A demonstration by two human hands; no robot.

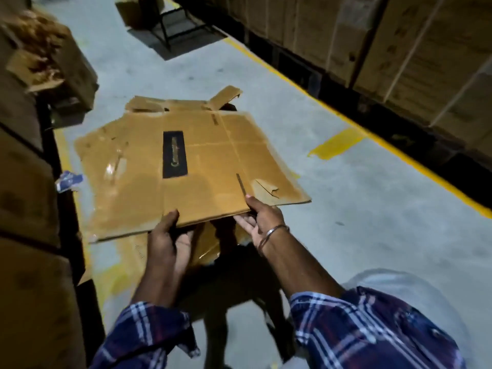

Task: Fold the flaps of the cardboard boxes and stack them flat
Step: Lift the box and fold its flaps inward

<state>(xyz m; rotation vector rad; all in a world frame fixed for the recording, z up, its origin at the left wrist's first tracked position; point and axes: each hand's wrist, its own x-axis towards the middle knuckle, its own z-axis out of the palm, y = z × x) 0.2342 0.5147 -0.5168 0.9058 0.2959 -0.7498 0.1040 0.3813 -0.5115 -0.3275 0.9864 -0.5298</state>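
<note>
Box: a flattened cardboard box (202, 166), black label (174, 154) on top, held low over the grey warehouse floor (346, 209).
Left hand (170, 241): grip grasping the box's near edge, thumb on top, fingers beneath.
Right hand (262, 222): grip grasping the same edge, thumb on top; metal bangle (274, 234) at the wrist.
Underneath: more flat cardboard (138, 251) on the floor.
Surroundings: stacked cartons (399, 49) behind a yellow line (332, 110).
</note>
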